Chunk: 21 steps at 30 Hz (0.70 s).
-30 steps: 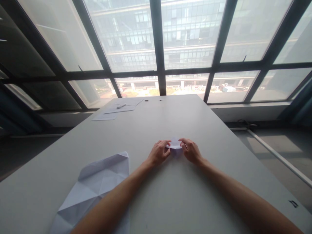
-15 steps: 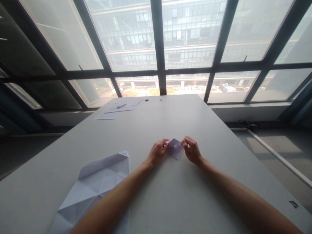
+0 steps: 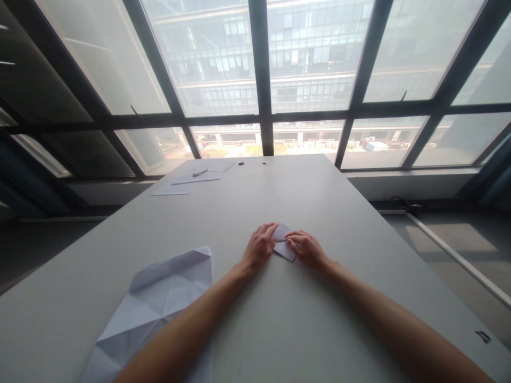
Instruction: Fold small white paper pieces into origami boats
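A small folded piece of white paper (image 3: 284,250) lies on the table between my two hands, with a crease running across its middle. On its left side my left hand (image 3: 260,244) grips the edge, fingers curled over the paper. From the right, my right hand (image 3: 305,248) pinches and presses the paper near the crease, covering its right corner. Beside my left forearm rests a larger creased sheet of white paper (image 3: 167,290), partly raised along its folds and partly hidden under the arm.
At the far left of the white table (image 3: 247,202) lie several flat paper sheets (image 3: 171,189) with a small white pen-like object (image 3: 199,172) on top. Two round holes sit near the far edge. A small dark mark (image 3: 483,336) is at the right edge. Windows stand beyond.
My right hand has moved left and inward over the paper. The paper now shows a crease across it, and my left hand's fingers reach further over its edge.
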Tool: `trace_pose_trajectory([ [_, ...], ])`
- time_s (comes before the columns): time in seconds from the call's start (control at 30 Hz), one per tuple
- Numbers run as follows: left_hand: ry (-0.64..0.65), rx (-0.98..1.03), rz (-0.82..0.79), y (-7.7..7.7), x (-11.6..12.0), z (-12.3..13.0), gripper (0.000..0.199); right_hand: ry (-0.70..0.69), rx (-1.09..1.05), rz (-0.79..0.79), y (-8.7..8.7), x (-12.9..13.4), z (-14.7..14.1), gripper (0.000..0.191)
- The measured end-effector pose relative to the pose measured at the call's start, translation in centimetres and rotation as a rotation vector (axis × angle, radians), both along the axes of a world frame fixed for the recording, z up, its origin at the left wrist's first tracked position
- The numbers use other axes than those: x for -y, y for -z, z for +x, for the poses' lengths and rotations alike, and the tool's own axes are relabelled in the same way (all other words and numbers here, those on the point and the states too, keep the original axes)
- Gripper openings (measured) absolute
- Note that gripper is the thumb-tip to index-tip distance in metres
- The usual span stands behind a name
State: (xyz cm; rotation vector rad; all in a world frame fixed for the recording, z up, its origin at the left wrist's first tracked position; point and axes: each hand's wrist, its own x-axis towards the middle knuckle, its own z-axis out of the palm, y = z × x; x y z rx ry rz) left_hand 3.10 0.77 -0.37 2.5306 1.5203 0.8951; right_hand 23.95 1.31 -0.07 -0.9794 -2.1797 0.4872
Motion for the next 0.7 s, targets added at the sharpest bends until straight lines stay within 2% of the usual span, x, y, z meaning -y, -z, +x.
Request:
trace_pose_trajectory([
  [0.1, 0.121, -0.176, -0.112, 0.0, 0.2, 0.2, 0.046, -0.001, 0.038, 0.017, -0.3, 0.2, 0.0, 0.027],
  [0.17, 0.140, -0.268, -0.173, 0.1, 0.3, 0.4, 0.050, 0.009, 0.061, 0.029, -0.4, 0.3, 0.0, 0.030],
  [0.47, 0.104, -0.318, -0.193, 0.5, 0.3, 0.5, 0.062, 0.004, 0.393, -0.038, 0.8, -0.1, 0.0, 0.056],
  [0.7, 0.008, -0.346, -0.205, 0.6, 0.4, 0.7, 0.073, 0.149, 0.484, -0.046, 1.1, 0.4, -0.2, 0.071],
])
